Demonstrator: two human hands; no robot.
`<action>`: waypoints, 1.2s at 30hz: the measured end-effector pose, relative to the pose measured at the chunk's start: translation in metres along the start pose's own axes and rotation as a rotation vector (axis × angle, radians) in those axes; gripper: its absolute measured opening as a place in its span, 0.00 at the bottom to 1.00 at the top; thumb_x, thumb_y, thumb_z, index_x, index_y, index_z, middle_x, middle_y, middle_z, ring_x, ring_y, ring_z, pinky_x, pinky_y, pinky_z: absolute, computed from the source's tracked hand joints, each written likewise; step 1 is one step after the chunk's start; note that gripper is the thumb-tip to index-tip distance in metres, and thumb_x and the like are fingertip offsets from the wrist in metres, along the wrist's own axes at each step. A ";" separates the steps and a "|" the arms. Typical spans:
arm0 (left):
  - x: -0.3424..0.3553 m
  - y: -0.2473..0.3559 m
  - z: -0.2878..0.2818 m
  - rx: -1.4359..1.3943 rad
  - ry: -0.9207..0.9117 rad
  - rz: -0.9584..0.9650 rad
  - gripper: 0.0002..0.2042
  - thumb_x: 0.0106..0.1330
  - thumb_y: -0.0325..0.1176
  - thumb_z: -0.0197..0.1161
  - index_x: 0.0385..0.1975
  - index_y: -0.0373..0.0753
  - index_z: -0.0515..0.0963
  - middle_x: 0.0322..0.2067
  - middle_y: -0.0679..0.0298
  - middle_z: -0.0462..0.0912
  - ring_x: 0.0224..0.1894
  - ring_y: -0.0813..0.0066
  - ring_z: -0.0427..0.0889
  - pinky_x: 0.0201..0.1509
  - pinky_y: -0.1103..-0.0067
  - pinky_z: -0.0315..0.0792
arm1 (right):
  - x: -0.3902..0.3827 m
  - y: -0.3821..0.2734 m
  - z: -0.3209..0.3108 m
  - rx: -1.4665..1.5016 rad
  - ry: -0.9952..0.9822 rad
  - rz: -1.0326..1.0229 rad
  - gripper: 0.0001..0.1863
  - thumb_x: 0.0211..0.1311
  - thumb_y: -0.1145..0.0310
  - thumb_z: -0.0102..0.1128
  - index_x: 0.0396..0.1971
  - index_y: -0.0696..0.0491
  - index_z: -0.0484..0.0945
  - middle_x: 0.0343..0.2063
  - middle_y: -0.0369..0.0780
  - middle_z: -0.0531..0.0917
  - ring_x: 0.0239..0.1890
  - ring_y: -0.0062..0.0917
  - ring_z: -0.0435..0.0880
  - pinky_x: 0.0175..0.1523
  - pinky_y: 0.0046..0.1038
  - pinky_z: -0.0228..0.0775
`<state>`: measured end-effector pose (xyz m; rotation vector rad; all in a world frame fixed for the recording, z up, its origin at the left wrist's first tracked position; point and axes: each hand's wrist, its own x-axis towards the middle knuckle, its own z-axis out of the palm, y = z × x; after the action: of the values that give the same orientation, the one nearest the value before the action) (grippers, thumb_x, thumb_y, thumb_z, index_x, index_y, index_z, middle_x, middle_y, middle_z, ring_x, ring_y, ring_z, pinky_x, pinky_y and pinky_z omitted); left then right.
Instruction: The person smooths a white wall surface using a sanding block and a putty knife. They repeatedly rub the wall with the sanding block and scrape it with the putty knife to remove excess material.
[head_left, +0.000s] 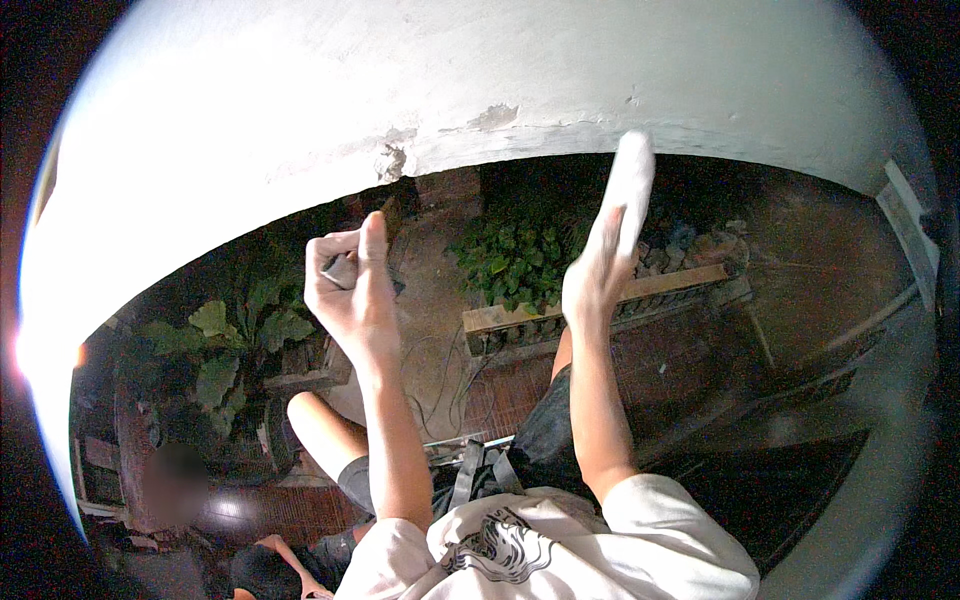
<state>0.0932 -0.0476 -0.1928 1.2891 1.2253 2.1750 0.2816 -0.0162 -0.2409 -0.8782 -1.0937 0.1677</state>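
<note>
My left hand (pixel 352 290) is closed, thumb up, around a small greyish piece (pixel 342 270) whose kind I cannot make out. It is raised just below the edge of a white plastered surface (pixel 540 70). The nearest damage on that edge is a chipped, broken patch (pixel 391 160). My right hand (pixel 608 240) is held up edge-on, its fingers apparently stretched straight and together. They look white and slightly blurred, and the tips overlap the plaster edge; whether they touch it I cannot tell.
Below lie leafy plants (pixel 515 255), a low balustrade (pixel 600 300), reddish tiled floor (pixel 640 360) and loose cables (pixel 440 375). Another person (pixel 270 570) in dark clothing is at the lower left. A bright lamp (pixel 45 352) glares at the left rim.
</note>
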 end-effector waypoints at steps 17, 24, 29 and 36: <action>-0.020 -0.023 -0.029 0.062 -0.276 -0.329 0.10 0.64 0.35 0.66 0.28 0.40 0.72 0.20 0.73 0.72 0.20 0.92 0.65 0.21 0.90 0.57 | 0.092 0.055 0.029 -0.524 0.249 -0.035 0.43 0.68 0.37 0.24 0.71 0.53 0.35 0.72 0.47 0.36 0.74 0.39 0.29 0.72 0.50 0.12; -0.020 -0.023 -0.014 0.117 -0.447 -0.245 0.09 0.62 0.30 0.67 0.36 0.38 0.73 0.20 0.75 0.72 0.22 0.92 0.60 0.24 0.89 0.55 | 0.061 0.049 0.042 -0.987 -0.141 -0.760 0.37 0.69 0.43 0.33 0.72 0.45 0.43 0.73 0.43 0.42 0.74 0.40 0.36 0.71 0.56 0.15; -0.009 -0.028 -0.033 0.113 -0.354 -0.369 0.13 0.60 0.27 0.67 0.42 0.38 0.73 0.25 0.75 0.71 0.25 0.89 0.60 0.28 0.88 0.56 | 0.089 0.044 0.037 -0.615 0.128 -0.229 0.40 0.69 0.39 0.17 0.72 0.50 0.38 0.73 0.43 0.38 0.75 0.37 0.29 0.72 0.51 0.15; 0.042 -0.004 -0.029 0.301 -0.305 0.176 0.13 0.61 0.28 0.64 0.46 0.38 0.74 0.34 0.67 0.75 0.28 0.82 0.67 0.36 0.84 0.66 | 0.066 -0.006 0.090 -0.682 -0.430 -0.971 0.35 0.56 0.57 0.56 0.67 0.32 0.61 0.71 0.26 0.54 0.71 0.31 0.54 0.68 0.62 0.44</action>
<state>0.0456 -0.0334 -0.1794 1.8359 1.3900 1.8563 0.2370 0.0627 -0.1756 -0.8138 -1.9210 -0.9080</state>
